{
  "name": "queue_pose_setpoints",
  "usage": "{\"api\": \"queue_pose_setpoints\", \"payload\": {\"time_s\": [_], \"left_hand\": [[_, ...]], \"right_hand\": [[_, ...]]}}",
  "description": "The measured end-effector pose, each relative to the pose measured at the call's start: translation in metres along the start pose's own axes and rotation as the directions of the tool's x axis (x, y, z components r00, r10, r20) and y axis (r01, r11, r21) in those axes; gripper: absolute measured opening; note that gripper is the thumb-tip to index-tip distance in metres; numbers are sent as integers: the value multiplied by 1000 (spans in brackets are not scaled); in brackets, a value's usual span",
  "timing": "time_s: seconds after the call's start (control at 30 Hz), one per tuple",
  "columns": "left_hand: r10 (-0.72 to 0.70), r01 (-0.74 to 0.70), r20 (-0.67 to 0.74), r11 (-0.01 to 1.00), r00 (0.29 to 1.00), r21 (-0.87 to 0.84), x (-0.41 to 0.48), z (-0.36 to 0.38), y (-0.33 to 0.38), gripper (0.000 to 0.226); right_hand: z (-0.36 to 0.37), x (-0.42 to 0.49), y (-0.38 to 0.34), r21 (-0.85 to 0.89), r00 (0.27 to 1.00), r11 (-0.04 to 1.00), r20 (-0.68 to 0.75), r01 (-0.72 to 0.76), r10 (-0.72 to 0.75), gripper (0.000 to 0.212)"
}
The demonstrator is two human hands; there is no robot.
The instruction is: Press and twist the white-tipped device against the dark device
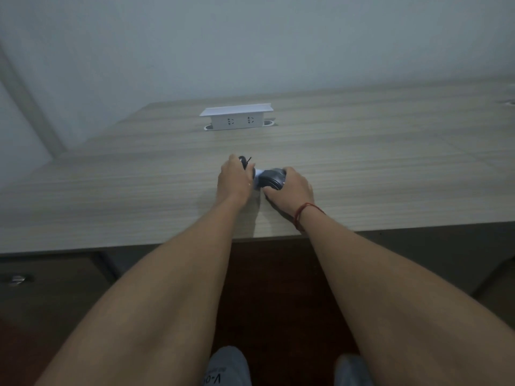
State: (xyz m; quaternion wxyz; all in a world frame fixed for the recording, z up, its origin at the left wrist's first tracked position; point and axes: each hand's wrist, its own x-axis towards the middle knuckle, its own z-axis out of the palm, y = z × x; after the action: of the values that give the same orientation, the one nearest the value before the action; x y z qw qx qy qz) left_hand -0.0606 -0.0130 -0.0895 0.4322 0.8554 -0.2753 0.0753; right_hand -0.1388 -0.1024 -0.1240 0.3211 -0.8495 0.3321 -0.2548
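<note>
The right hand clasped a dark computer mouse near the desk's near edge; the left hand pinched its coiled black cable. Tugging the cable might have jerked the mouse loose.

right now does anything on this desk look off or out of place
Nothing looks spilled or broken. The white socket box stands raised from the desk, upright. The right hand grips a dark mouse tipped on its side, and the left hand holds its bundled black cable.
</note>
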Motion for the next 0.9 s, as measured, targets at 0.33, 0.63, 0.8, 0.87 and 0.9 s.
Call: {"api": "queue_pose_setpoints", "payload": {"time_s": [0.33, 0.63, 0.8, 0.87, 0.9], "left_hand": [[-111, 111, -3, 993, 994, -47, 4, 0, 15, 39], [-42, 41, -8, 998, 999, -46, 5, -6, 1, 38], [-40, 40, 6, 982, 999, -187, 3, -3, 6, 39], [-89, 90, 22, 992, 996, -89, 2, -4, -1, 37], [-95, 96, 23, 995, 995, -40, 3, -5, -6, 36]], "right_hand": [[0, -3, -2, 0, 1000, 1000, -10, -6, 6, 55], [-4, -1, -3, -35, 1000, 999, -27, -12, 11, 62], [-7, -1, -3, -53, 1000, 999, 6, -5, 5, 64], [-7, -2, -2, -38, 1000, 999, 12, -4, 5, 66], [-7, -3, -2, -29, 1000, 1000, 8, -4, 5, 67]]}}
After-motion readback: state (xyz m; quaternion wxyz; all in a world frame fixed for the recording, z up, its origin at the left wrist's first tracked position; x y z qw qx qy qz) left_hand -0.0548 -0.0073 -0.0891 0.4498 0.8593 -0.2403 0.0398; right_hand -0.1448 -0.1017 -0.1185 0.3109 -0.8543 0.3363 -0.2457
